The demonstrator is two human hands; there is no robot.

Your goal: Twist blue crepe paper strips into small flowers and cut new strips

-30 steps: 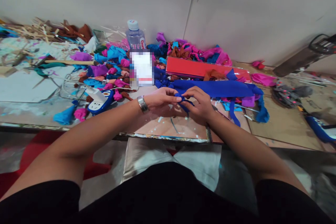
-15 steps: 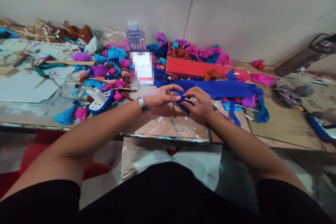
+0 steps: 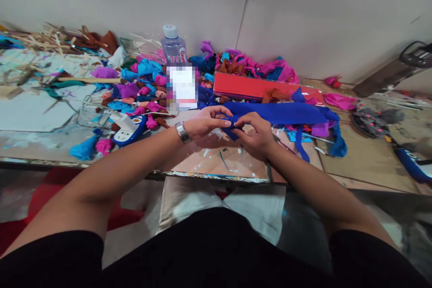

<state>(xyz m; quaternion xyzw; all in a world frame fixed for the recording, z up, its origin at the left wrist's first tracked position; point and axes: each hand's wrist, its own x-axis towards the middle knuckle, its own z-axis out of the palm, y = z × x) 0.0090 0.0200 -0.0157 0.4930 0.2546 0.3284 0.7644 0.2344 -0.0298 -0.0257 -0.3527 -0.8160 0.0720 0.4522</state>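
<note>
Our right hand [image 3: 257,131], fingertips pinched on blue piece [image 3: 230,133]; left hand [image 3: 207,122] half-curled, thumb against it, grip unclear. We judge it light, limp, easily creased: best pinched at edge.

Right hand [image 3: 257,134], pinching one small blue piece [image 3: 231,134]. Left hand [image 3: 206,122], thumb against same piece. Behind: long blue strip [image 3: 280,113]; red packet [image 3: 249,85]; capped bottle [image 3: 173,47], upright.
</note>
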